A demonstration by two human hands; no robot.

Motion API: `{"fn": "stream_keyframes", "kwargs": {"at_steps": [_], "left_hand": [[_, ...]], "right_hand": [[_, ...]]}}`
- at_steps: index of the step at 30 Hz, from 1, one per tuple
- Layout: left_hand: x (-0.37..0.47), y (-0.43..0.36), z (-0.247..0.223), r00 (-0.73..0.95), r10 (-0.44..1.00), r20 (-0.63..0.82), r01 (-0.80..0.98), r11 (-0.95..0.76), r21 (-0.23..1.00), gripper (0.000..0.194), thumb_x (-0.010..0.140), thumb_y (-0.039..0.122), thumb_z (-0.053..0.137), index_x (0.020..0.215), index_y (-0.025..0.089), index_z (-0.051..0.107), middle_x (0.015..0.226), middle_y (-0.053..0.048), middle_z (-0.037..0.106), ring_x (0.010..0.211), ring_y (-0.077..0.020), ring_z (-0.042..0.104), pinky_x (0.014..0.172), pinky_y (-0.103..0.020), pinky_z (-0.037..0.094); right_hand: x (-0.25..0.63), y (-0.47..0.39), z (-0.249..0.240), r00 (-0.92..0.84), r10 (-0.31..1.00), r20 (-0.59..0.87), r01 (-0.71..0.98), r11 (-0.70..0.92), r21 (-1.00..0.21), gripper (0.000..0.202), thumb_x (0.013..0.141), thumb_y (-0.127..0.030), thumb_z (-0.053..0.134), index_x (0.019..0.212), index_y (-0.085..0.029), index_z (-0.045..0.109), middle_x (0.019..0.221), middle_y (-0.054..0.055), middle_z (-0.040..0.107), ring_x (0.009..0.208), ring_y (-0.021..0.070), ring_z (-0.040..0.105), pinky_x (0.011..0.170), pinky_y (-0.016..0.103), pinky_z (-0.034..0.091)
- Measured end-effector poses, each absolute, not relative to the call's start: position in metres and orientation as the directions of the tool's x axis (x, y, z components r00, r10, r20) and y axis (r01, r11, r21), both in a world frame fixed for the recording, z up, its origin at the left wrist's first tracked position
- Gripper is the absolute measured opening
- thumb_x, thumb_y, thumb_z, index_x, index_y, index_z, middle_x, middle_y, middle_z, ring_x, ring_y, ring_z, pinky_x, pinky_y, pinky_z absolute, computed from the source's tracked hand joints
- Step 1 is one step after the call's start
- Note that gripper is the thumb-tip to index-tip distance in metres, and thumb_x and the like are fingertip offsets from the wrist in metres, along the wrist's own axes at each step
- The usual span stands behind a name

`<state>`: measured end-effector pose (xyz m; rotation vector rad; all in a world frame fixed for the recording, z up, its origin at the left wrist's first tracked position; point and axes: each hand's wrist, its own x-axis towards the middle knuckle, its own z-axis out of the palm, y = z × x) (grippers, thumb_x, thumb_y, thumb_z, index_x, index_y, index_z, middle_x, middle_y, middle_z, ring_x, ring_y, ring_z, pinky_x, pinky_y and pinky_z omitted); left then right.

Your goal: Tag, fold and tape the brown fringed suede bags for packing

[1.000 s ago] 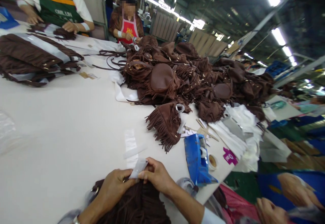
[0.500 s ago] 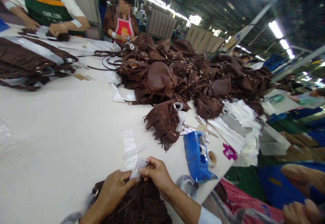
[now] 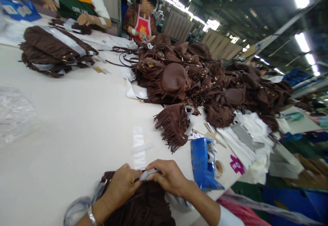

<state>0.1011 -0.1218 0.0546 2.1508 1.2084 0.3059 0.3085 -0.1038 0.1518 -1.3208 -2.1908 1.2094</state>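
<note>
A dark brown bag (image 3: 145, 207) lies on the table right in front of me. At its top edge, a translucent white strip (image 3: 148, 174) is folded over between my two hands. My left hand (image 3: 120, 186) pinches the strip's left end, thumb against fingers. From the other side my right hand (image 3: 169, 178) grips it, fingers curled over the top and thumb below. Part of the strip is hidden by my fingers. To the left of the bag curls a strap wrapped in clear plastic (image 3: 77, 209). Just beyond my hands lie flat white strips (image 3: 138, 150).
A blue tape dispenser (image 3: 200, 164) stands right, beside a tape roll (image 3: 219, 168) and a purple tag (image 3: 237, 165). A fringed bag (image 3: 173, 125) lies ahead, before a big pile of brown bags (image 3: 176, 77). Two co-workers work across the table. Clear plastic (image 3: 15, 113) lies left.
The white strip stood up between my fingertips; now it is folded down along the bag's top edge. My right hand has turned over it. The view has shifted left.
</note>
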Motion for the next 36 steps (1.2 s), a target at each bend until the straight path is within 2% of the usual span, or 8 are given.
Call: {"fn": "stream_keyframes", "kwargs": {"at_steps": [10,15,22,25,28,31,33,36], "left_hand": [[0.101,-0.122,0.052,0.560,0.828,-0.037,0.645,-0.408,0.646,0.034,0.099,0.039,0.044,0.085,0.024,0.071,0.076,-0.003,0.074,0.069,-0.0197,0.062,0.073,-0.034,0.035],[0.100,-0.123,0.055,0.561,0.827,-0.010,0.639,-0.425,0.641,0.028,0.097,0.036,0.048,0.082,0.024,0.069,0.075,-0.001,0.073,0.067,-0.0182,0.060,0.070,-0.033,0.034],[0.102,-0.125,0.056,0.541,0.841,0.010,0.663,-0.434,0.611,0.032,0.099,0.041,0.045,0.083,0.023,0.066,0.077,-0.002,0.071,0.073,-0.0203,0.059,0.071,-0.034,0.033],[0.102,-0.125,0.060,0.541,0.841,0.017,0.669,-0.443,0.597,0.032,0.099,0.041,0.044,0.083,0.022,0.065,0.078,-0.002,0.069,0.074,-0.0205,0.058,0.073,-0.035,0.035],[0.095,-0.127,0.067,0.544,0.837,0.058,0.651,-0.465,0.600,0.024,0.097,0.039,0.049,0.109,0.024,0.064,0.094,-0.003,0.070,0.087,-0.0218,0.060,0.085,-0.038,0.039],[0.085,-0.134,0.071,0.510,0.853,0.106,0.650,-0.463,0.603,0.048,0.093,0.038,0.057,0.139,0.026,0.046,0.113,-0.005,0.067,0.107,-0.0241,0.059,0.104,-0.046,0.034],[0.079,-0.139,0.071,0.476,0.875,0.087,0.673,-0.426,0.605,0.050,0.092,0.036,0.059,0.139,0.026,0.046,0.117,-0.006,0.066,0.111,-0.0254,0.058,0.110,-0.049,0.029],[0.077,-0.143,0.068,0.429,0.903,0.026,0.675,-0.340,0.655,0.041,0.091,0.032,0.058,0.131,0.025,0.056,0.120,-0.008,0.066,0.115,-0.0283,0.056,0.110,-0.051,0.031]], "right_hand": [[0.310,-0.112,0.135,-0.359,0.917,-0.173,0.526,0.046,-0.849,0.015,0.088,-0.029,0.068,0.101,-0.026,0.075,0.089,0.000,0.074,0.078,0.0168,0.066,0.072,0.024,0.047],[0.310,-0.120,0.136,-0.343,0.923,-0.173,0.559,0.053,-0.827,0.021,0.087,-0.027,0.067,0.108,-0.026,0.070,0.095,0.000,0.071,0.083,0.0172,0.064,0.076,0.025,0.046],[0.300,-0.134,0.125,-0.124,0.970,-0.211,0.563,-0.106,-0.820,0.022,0.085,-0.027,0.065,0.107,-0.025,0.066,0.082,-0.001,0.066,0.072,0.0162,0.060,0.067,0.025,0.044],[0.297,-0.137,0.119,-0.099,0.972,-0.213,0.514,-0.134,-0.848,0.023,0.086,-0.027,0.062,0.109,-0.025,0.064,0.080,-0.002,0.065,0.069,0.0159,0.060,0.066,0.025,0.046],[0.298,-0.137,0.116,-0.120,0.968,-0.218,0.428,-0.148,-0.892,0.023,0.086,-0.023,0.060,0.108,-0.025,0.063,0.079,-0.002,0.065,0.069,0.0162,0.062,0.066,0.026,0.047],[0.298,-0.137,0.115,-0.119,0.969,-0.215,0.382,-0.155,-0.911,0.023,0.083,-0.019,0.059,0.104,-0.024,0.063,0.080,-0.002,0.066,0.072,0.0169,0.063,0.069,0.027,0.048],[0.296,-0.138,0.115,-0.110,0.973,-0.205,0.374,-0.151,-0.915,0.025,0.082,-0.018,0.059,0.105,-0.024,0.062,0.083,-0.001,0.066,0.074,0.0172,0.064,0.070,0.028,0.049],[0.290,-0.144,0.112,-0.091,0.973,-0.210,0.345,-0.167,-0.924,0.037,0.082,-0.018,0.059,0.117,-0.024,0.055,0.087,0.000,0.067,0.077,0.0177,0.065,0.074,0.029,0.050]]}}
